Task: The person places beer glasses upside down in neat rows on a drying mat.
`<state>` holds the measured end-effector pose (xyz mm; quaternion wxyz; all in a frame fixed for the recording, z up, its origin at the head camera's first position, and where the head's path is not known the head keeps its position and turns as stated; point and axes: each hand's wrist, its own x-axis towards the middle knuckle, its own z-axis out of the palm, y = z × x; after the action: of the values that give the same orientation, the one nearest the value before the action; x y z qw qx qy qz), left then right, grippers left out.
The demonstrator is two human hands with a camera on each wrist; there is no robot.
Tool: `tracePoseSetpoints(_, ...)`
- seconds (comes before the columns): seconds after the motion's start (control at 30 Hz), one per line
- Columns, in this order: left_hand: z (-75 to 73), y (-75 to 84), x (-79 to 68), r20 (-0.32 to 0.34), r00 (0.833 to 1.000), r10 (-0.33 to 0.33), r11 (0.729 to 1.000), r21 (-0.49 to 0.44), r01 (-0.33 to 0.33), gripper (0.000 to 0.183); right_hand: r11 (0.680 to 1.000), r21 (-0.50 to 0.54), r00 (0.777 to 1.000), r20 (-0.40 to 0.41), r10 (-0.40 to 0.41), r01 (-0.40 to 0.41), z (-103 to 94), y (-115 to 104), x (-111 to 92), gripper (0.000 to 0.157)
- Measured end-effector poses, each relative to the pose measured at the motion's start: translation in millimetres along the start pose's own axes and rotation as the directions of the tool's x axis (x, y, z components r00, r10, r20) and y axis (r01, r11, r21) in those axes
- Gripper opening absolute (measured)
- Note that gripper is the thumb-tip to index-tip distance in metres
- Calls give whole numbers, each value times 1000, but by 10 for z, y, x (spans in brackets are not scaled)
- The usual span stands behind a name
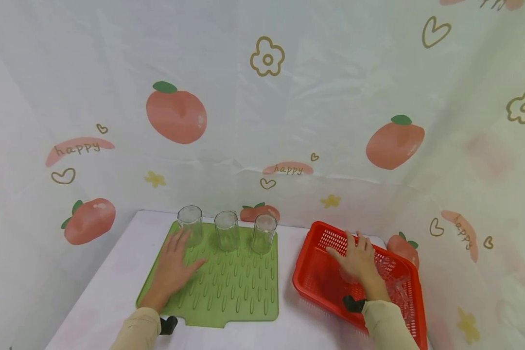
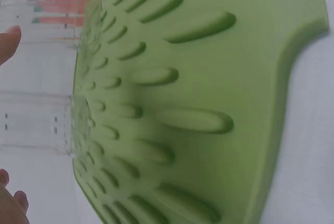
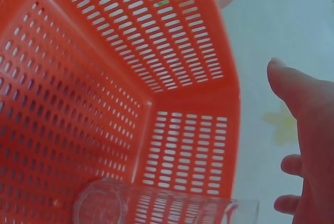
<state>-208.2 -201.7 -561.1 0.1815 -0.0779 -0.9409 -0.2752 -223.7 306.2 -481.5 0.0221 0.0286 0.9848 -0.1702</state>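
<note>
Three clear glasses stand in a row along the far edge of a green ridged drying mat: a left glass (image 1: 192,228), a middle glass (image 1: 227,231) and a right glass (image 1: 263,234). My left hand (image 1: 173,267) hovers over the mat's left side, fingers spread and empty, its fingertips overlapping the left glass in the head view. Over the red basket (image 1: 306,282) is my right hand (image 1: 358,260), thumb apart from the fingers and nothing in its grasp. Below it, a clear glass (image 3: 156,203) lies on its side in the basket.
More clear glassware (image 1: 400,291) lies in the basket's right part. The green mat (image 1: 245,311) sits left of the basket on a white-covered table (image 1: 288,335). A white curtain (image 1: 227,121) printed with fruit and hearts hangs behind and at the sides.
</note>
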Motion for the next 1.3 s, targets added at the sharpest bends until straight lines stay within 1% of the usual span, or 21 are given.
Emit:
tracePoseSetpoints(0.2,-42,-75,-45,37,996,-84,996,7,84,100,1000,14,1000,20,12,-12,43,49,61,99)
tracePoseSetpoints(0.3,-67,-106,-64,48,992,-113,994,13,113,100,1000,10,1000,18,10,-10,51,61,76,95)
tracePoseSetpoints(0.47,-82,-209,-113,60,988,-143,990,26,142,99,1000,-19,1000,-16,-3,3,30,69,83,87)
tracePoseSetpoints(0.57,-80,-303,-155,87,982,-170,985,25,169,99,999,-40,1000,-26,-3,2,-12,65,92,85)
tracePoseSetpoints(0.77,-44,-478,-215,152,966,-209,978,58,203,102,997,-42,998,22,58,-57,-56,111,120,87)
tracePoseSetpoints(0.87,-41,-531,-232,166,961,-222,974,80,212,104,996,-55,998,27,65,-64,-52,124,124,85)
tracePoseSetpoints(0.97,-50,-557,-255,186,952,-243,969,94,229,105,996,-56,997,29,64,-63,-46,139,129,84)
tracePoseSetpoints(1.03,-54,-569,-268,207,943,-260,965,101,243,105,996,-55,997,32,68,-67,-51,139,130,83)
tracePoseSetpoints(1.17,-50,-584,-287,270,920,-285,958,106,266,106,993,-41,992,54,112,-110,-55,143,130,83)
tracePoseSetpoints(1.3,-32,-606,-285,311,903,-297,955,99,280,105,988,-24,984,84,154,-153,-39,148,122,84)
